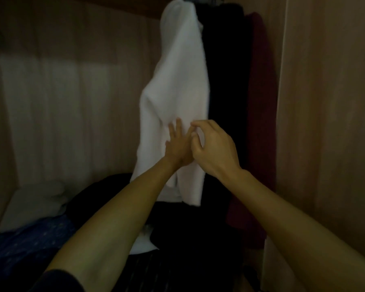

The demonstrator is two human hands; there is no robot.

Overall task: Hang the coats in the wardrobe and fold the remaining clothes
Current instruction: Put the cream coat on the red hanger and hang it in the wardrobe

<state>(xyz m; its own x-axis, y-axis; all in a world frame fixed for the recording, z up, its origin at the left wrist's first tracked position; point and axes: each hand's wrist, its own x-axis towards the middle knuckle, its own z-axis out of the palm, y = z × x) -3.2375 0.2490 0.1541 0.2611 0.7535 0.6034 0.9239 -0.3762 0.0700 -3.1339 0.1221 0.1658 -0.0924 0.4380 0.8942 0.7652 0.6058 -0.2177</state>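
Since the white coat (177, 81) already hangs at 12 o'clock beside a black garment (223, 81) and a maroon garment (259, 102), we're partway. Our left hand (177, 145) is spread flat on it, and our right hand (214, 149) is curled, can't tell if it's pinching. The clothes pile (30, 239) at 7 o'clock looks unfolded.

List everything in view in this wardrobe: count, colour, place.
White fabric coat: one, white, hanging centre.
Black hanging garment: one, black, right of the coat.
Dark red hanging garment: one, dark red, rightmost.
Wooden wardrobe walls: three, pale brown, back and both sides.
Black clothes heap: one, black, floor below the coat.
Blue dotted fabric: one, blue, lower left.
Pale folded cloth: one, whitish, left floor.
Left hand: one, straight fingers flat against the coat.
Right hand: one, fingers curled at the coat; grip unclear.
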